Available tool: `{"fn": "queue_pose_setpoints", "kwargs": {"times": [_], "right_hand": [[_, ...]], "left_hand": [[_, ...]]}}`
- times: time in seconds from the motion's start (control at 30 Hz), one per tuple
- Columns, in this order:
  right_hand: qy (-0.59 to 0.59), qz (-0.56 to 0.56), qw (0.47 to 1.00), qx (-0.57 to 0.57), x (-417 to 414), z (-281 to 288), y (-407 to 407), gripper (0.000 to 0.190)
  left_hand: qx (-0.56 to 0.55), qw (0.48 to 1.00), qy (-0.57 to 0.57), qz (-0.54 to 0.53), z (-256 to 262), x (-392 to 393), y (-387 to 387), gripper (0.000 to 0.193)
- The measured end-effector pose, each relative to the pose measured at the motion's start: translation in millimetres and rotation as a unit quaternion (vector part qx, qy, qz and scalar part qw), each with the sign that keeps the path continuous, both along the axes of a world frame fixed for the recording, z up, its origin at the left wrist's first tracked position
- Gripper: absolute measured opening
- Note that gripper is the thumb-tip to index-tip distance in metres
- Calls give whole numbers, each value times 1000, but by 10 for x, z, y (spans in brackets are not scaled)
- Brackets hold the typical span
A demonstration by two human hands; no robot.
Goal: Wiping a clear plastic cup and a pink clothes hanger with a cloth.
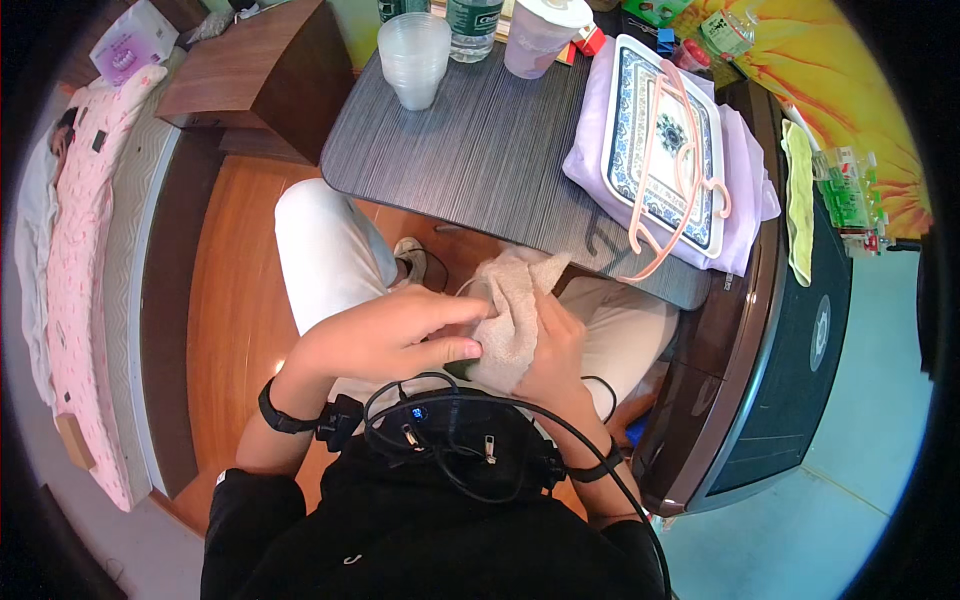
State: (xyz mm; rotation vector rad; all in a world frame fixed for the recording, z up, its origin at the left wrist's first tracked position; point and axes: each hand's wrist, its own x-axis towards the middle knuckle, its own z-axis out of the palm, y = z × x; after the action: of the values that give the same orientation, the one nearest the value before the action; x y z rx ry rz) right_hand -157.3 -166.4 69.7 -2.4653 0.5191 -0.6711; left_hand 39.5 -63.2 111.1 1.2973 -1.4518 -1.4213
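Observation:
Above my lap, my right hand (555, 341) grips a crumpled beige cloth (511, 326) along its right side. The cloth looks like textured towelling, and one corner sticks up near the table edge. From the other side my left hand (397, 330) reaches to the cloth, with thumb and index finger apart at its left edge. Its other fingers are hidden, so whether they hold anything is unclear. A pale, thin piece of material (517, 253) shows behind the top of the cloth; I cannot tell what it is.
A dark wood-grain table (465, 150) stands ahead, bearing stacked plastic cups (414, 64), a lidded cup (541, 37), a water bottle (474, 30) and a patterned tray (619, 161) under pink hangers (694, 150). Black cables (517, 401) cross my waist. A brown cabinet (720, 390) is at right.

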Motion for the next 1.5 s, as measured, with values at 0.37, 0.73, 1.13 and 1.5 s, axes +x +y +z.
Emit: {"fn": "queue_pose_setpoints", "kwargs": {"times": [0.37,0.73,1.13,1.5], "right_hand": [[55,104,986,115,140,-23,-47,54],[18,111,976,189,73,-77,-101,63],[-18,90,983,161,96,-39,-148,43],[-20,-39,983,178,-76,-70,11,45]], "left_hand": [[-85,994,43,-44,-91,27,11,26],[-158,986,32,-52,-201,53,-30,23],[-257,966,15,-4,-288,12,-63,24],[-89,995,33,-28,-113,-40,-19,20]]}}
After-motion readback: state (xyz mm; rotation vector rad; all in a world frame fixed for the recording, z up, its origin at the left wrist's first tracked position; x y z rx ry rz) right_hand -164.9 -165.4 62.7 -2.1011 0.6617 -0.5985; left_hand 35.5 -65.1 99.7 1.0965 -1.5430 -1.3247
